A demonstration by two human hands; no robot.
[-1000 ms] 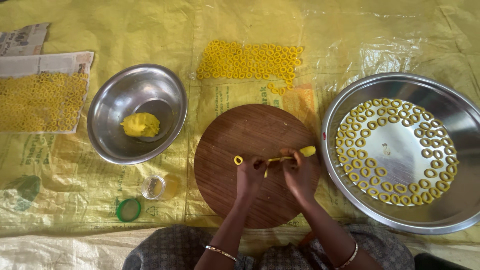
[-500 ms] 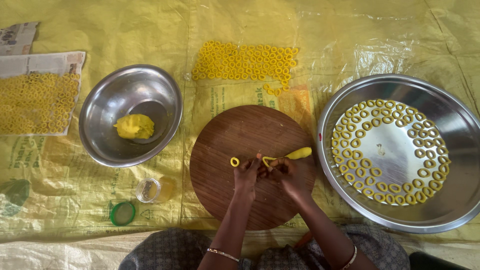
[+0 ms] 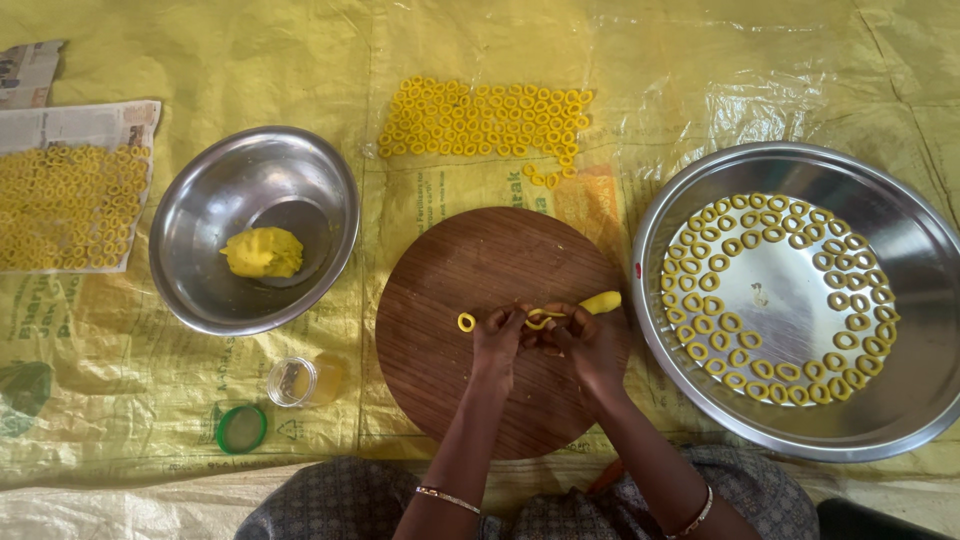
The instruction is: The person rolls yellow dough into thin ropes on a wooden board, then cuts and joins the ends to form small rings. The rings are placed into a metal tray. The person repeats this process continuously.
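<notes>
Yellow dough sat pinched between both hands at the centre of the frame, right over the round wooden board (image 3: 470, 270). The left hand (image 3: 498, 338) had its fingertips closed narrowly on one end of a thin dough strip (image 3: 541, 319), and the right hand (image 3: 590, 345) gripped the other part of it, fingers curled tight, with a thicker dough roll (image 3: 600, 302) poking out past them toward the right. The hands were touching each other, knuckles together, low on the board. Just left of the left hand, one finished dough ring (image 3: 466, 322) lay flat on the wood, apart from the fingers.

Over at the right of the frame, a big steel tray (image 3: 900, 250) held rings (image 3: 775, 290) laid out in curving rows around its floor, the middle of it bare metal. Upper centre, another batch of rings (image 3: 485, 120) lay packed in rows on the yellow plastic sheet (image 3: 700, 80). At the left, a steel bowl (image 3: 200, 215) held a lump of dough (image 3: 262, 252). At far left, more rings were spread on newspaper (image 3: 90, 125). Lower left, a small glass jar (image 3: 292, 381) lay near the board, with a green lid (image 3: 240, 428) just beside it on the sheet. A bangle showed on each wrist at the bottom of the frame.
</notes>
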